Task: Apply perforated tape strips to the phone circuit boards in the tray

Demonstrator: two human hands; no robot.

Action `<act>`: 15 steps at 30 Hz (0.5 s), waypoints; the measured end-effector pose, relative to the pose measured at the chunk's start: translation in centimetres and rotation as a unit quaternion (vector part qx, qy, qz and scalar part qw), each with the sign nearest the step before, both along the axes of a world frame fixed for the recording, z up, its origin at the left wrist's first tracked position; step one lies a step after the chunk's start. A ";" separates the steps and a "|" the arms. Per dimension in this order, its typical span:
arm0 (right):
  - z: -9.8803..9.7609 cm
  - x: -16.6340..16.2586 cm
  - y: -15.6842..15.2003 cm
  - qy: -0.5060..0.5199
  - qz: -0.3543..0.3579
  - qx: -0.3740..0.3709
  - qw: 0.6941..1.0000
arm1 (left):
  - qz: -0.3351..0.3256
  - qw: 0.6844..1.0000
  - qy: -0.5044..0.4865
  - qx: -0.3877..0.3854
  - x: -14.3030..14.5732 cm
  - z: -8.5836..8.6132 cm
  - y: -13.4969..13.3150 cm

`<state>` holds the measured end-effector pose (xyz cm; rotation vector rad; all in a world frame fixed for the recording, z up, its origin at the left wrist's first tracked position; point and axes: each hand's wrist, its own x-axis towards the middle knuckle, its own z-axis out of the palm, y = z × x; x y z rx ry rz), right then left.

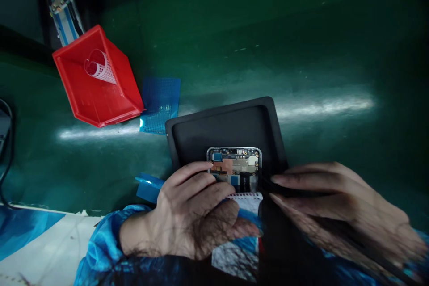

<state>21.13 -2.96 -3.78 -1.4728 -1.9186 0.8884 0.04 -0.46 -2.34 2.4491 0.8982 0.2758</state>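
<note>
An opened phone point(234, 163) with its circuit board showing lies on a black tray point(221, 120) in the lower middle. My left hand point(191, 214) rests on the phone's left side, fingers curled over it and holding a white strip point(246, 199). My right hand point(335, 201) comes in from the right, fingers pinched round a thin dark tool point(268, 183) whose tip meets the phone's right edge. The lower half of the phone is hidden by my hands.
A red plastic bin point(97, 80) with a curled white strip inside stands at the upper left, on a green bench point(301, 53). A blue perforated sheet point(160, 103) lies beside it. Another phone frame point(65, 11) leans behind the bin. A blue piece point(147, 185) lies left of my hand.
</note>
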 end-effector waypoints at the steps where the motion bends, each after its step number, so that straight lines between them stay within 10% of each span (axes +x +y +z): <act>1: 0.0 0.1 0.0 0.014 0.010 0.003 1.000 | -0.014 1.000 0.005 -0.005 0.1 0.1 0.1; 15: 0.0 0.1 0.3 0.075 0.036 -0.017 0.996 | -0.265 0.964 0.014 0.023 2.5 1.3 2.6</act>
